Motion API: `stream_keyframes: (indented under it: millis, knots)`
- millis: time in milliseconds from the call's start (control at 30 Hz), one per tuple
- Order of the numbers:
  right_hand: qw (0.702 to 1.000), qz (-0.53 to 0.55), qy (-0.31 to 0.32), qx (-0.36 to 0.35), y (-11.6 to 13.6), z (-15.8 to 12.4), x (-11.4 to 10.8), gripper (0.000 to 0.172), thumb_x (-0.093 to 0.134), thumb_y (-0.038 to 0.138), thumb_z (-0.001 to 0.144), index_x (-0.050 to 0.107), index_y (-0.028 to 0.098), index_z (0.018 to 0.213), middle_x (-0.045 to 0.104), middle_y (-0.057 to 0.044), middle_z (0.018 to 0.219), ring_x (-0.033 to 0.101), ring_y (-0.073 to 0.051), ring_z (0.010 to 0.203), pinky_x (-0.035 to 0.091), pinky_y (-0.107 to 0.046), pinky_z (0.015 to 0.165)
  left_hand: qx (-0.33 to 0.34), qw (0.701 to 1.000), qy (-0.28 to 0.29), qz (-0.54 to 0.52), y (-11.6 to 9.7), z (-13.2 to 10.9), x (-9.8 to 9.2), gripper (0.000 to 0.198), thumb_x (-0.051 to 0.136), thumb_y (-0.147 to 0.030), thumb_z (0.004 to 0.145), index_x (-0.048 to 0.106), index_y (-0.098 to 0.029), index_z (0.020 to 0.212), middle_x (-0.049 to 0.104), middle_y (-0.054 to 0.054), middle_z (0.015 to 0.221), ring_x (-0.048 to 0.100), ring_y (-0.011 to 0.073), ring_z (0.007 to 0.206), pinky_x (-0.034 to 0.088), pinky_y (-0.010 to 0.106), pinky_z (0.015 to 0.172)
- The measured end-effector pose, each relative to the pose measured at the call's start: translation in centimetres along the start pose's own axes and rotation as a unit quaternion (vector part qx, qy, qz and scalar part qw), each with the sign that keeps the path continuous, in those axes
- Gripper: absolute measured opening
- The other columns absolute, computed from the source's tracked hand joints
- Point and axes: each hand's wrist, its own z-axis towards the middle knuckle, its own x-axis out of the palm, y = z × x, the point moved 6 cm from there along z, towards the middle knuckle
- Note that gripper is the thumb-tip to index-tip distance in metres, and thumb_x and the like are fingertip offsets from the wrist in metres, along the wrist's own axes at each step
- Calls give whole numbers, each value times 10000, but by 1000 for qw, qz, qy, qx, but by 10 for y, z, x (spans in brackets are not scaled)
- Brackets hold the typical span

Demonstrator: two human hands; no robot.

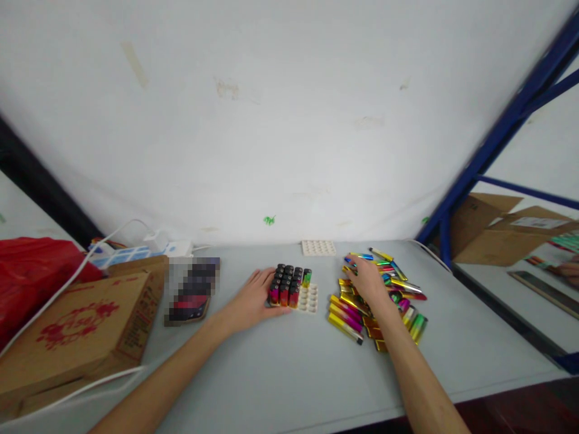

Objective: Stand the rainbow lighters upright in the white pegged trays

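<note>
A pale tray with rows of round holes (308,299) lies on the table in front of me. Upright lighters (284,284) with black tops and shiny pink-red bodies fill its left part, and one green-yellow lighter (307,278) stands in the row beside them. My left hand (257,299) grips the tray's left side, thumb at the front and fingers behind. To the right, a loose pile of shiny coloured lighters (346,313) lies flat. My right hand (365,278) is over its far left part, fingers bent together around a lighter, which they largely hide.
A second holed tray (319,248) lies by the wall. On the left are a phone (196,289), a cardboard box (85,325), a red bag (36,280) and a white cable (85,265). Blue shelf posts (488,141) rise at right, with an open carton (497,232) beyond and part of another person's hand (569,271).
</note>
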Motion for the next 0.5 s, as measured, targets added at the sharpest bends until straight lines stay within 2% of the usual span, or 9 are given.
stream_keyframes:
  millis: [100, 167, 267, 367, 433, 500]
  knots:
    - [1000, -7, 3, 11, -2, 1, 2, 389, 724, 80, 958, 854, 200, 1305, 898, -151, 1175, 842, -339, 1104, 609, -444, 1023, -3, 1000, 7, -2, 0, 0, 0, 827, 909, -681, 930, 665, -240, 1587, 667, 188, 1641, 609, 420, 1530, 452, 612, 1353]
    - [1000, -9, -7, 6, 1, 1, -1, 396, 735, 79, 933, 865, 217, 1281, 897, -141, 1151, 831, -340, 1097, 605, -444, 1020, -8, 1000, 7, -2, 1, 0, 0, 833, 921, -673, 921, 666, -245, 1588, 676, 183, 1627, 609, 417, 1533, 455, 606, 1352]
    - [997, 23, -72, -27, 11, 1, -16, 373, 722, 137, 951, 872, 218, 1282, 864, -150, 1174, 791, -346, 1126, 594, -466, 1057, -15, 1000, 8, 1, 3, 0, 1, 849, 922, -681, 916, 660, -251, 1600, 675, 183, 1630, 602, 424, 1543, 460, 611, 1350]
    - [980, 134, -140, -39, 21, -3, -32, 285, 710, 347, 1033, 887, 200, 1202, 810, -155, 1085, 772, -321, 957, 623, -482, 996, -17, 1000, 17, 4, 3, -1, 2, 868, 894, -703, 935, 641, -240, 1623, 645, 199, 1669, 586, 436, 1564, 447, 629, 1358]
    - [961, 229, -152, -17, 27, -6, -37, 395, 723, 555, 1041, 876, 193, 1080, 787, -134, 979, 749, -290, 811, 643, -478, 913, -17, 1000, 21, 2, 2, -1, 1, 902, 889, -715, 935, 622, -225, 1644, 631, 213, 1682, 582, 443, 1570, 438, 637, 1364]
    - [929, 343, -138, 27, 32, -10, -36, 541, 762, 728, 981, 836, 196, 1046, 787, -103, 909, 750, -272, 742, 655, -462, 830, -16, 1000, 16, -1, 2, -1, 0, 910, 898, -716, 926, 624, -228, 1643, 640, 209, 1672, 589, 440, 1561, 441, 635, 1362]
